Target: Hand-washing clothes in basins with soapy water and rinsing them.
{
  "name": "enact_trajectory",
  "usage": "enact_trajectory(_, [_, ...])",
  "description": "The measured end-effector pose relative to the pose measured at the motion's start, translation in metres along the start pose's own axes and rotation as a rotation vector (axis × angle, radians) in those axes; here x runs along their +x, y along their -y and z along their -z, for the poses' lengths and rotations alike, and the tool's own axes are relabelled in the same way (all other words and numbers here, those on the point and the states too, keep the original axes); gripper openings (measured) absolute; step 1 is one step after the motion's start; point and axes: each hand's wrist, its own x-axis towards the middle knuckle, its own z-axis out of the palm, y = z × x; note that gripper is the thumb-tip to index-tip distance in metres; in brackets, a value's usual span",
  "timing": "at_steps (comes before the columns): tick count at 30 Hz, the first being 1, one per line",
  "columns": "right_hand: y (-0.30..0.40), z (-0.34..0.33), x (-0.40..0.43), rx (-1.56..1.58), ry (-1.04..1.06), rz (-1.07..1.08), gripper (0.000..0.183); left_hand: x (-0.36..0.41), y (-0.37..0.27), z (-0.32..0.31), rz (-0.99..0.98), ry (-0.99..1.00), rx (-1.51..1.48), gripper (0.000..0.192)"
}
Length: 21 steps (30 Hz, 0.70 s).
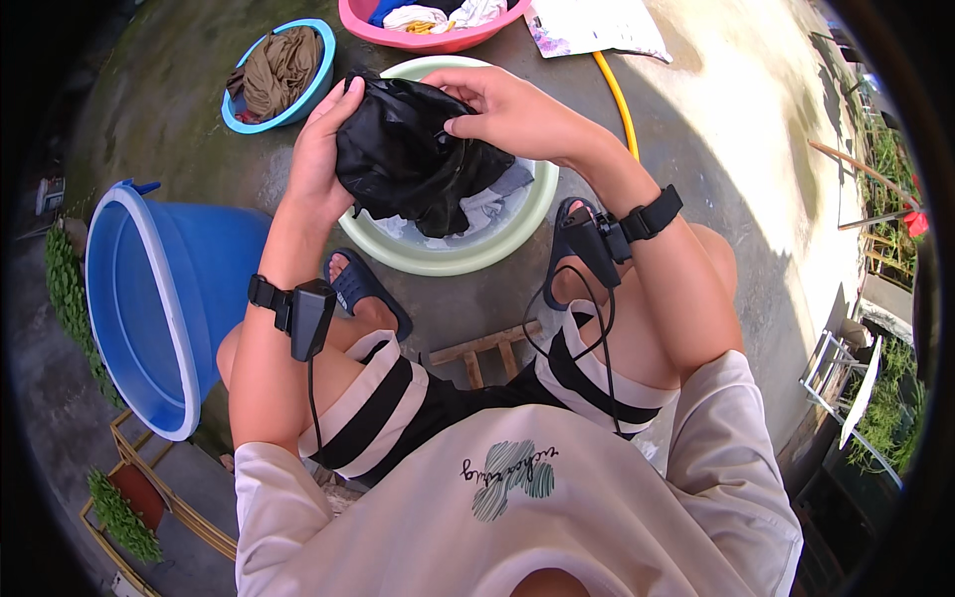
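A black cloth (410, 142), dark and shiny as if wet, is stretched between my two hands over a pale green basin (448, 261). My left hand (324, 142) grips its left edge, thumb on top. The fingers and thumb of my right hand (503, 112) pinch its upper right part. Below the cloth, the basin holds whitish, sudsy water and a grey cloth (515, 179). The black cloth hides much of the basin's inside, and its lower end hangs close to the water.
A small blue basin (328, 67) with brown cloth stands at upper left, a pink basin (433, 41) with clothes at the top. A white bag (597, 26) and yellow hose (618, 101) lie at upper right. A large blue tub (216, 239) lies tipped at left.
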Motion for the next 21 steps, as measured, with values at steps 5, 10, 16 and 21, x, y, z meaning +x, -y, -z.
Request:
enact_trajectory(5, [0.006, -0.003, -0.003, 0.307, -0.093, -0.014, 0.054, -0.002, -0.005, 0.0, -0.043, -0.003, 0.012, 0.019])
enact_trajectory(10, [0.005, -0.002, -0.002, 0.375, -0.065, 0.039, 0.06, -0.001, -0.008, 0.007, -0.061, -0.043, -0.027, 0.018])
enact_trajectory(16, [0.009, 0.0, -0.005, 0.376, -0.002, 0.013, 0.064, 0.001, -0.008, 0.012, -0.079, -0.03, -0.034, 0.017])
enact_trajectory(21, [0.009, 0.0, -0.006, 0.382, 0.002, -0.011, 0.063, 0.0, -0.009, 0.011, -0.092, -0.01, -0.029, 0.016])
